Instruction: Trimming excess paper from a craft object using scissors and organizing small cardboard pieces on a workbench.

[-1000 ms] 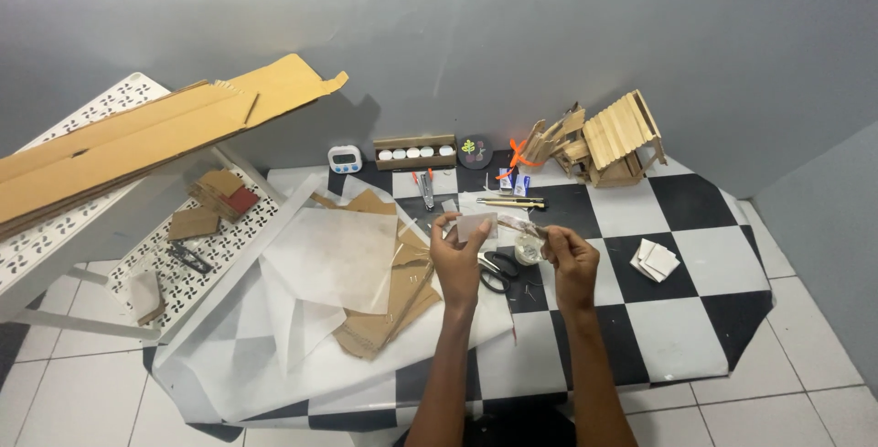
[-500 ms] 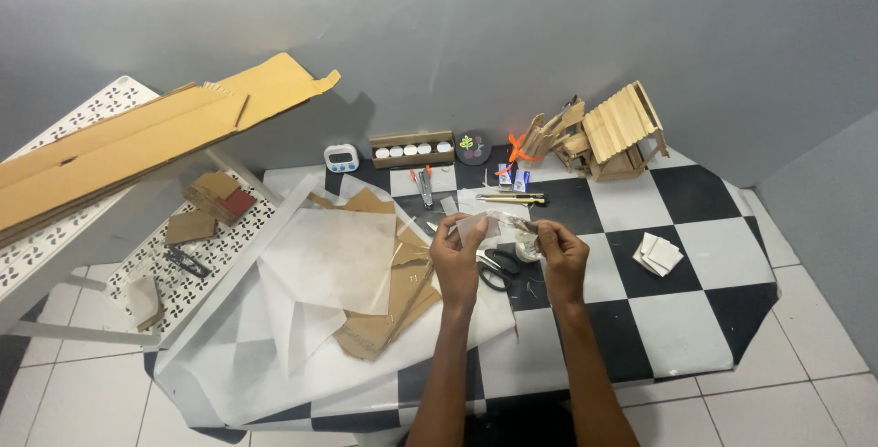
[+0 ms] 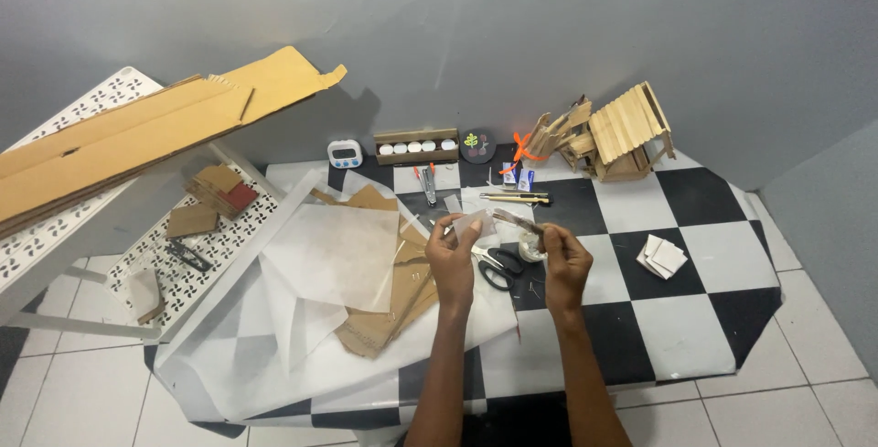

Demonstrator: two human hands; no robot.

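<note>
- Head view, hands: both hands are raised over the checkered bench (image 3: pixel 695 319), close together, forearms coming up from the bottom edge.
- Left hand (image 3: pixel 453 259) is closed, its fingers pinching a small pale, translucent sheet piece (image 3: pixel 474 224) by the lower edge, so the piece stands up above the fingertips.
- Right hand (image 3: pixel 565 264) is closed too, holding a thin stick-like tool (image 3: pixel 518 221) whose tip reaches toward the sheet piece; whether they touch cannot be told. A small clear, roundish object (image 3: pixel 530 246) sits against this hand's fingers; what it is cannot be told.
- Between and just below the hands, black-handled scissors (image 3: pixel 498 266) lie on the bench.
- Left of the left hand lie large white paper sheets (image 3: pixel 334 255) over brown cardboard pieces (image 3: pixel 402 305), spilling past the bench edge.
- Beyond the hands, near the wall: a few pens and sticks (image 3: pixel 512 196), a low tray of round white pots (image 3: pixel 416 147), a small white timer (image 3: pixel 345 153), a dark round dish (image 3: pixel 476 145), and further right a model house of wooden sticks (image 3: pixel 622 131).
- Right of the right hand, well apart, is a small stack of white squares (image 3: pixel 662 256).
- Far left of the hands, a white perforated rack (image 3: pixel 55 246) carries long folded cardboard (image 3: pixel 137 140) and small cardboard offcuts (image 3: pixel 215 193).
</note>
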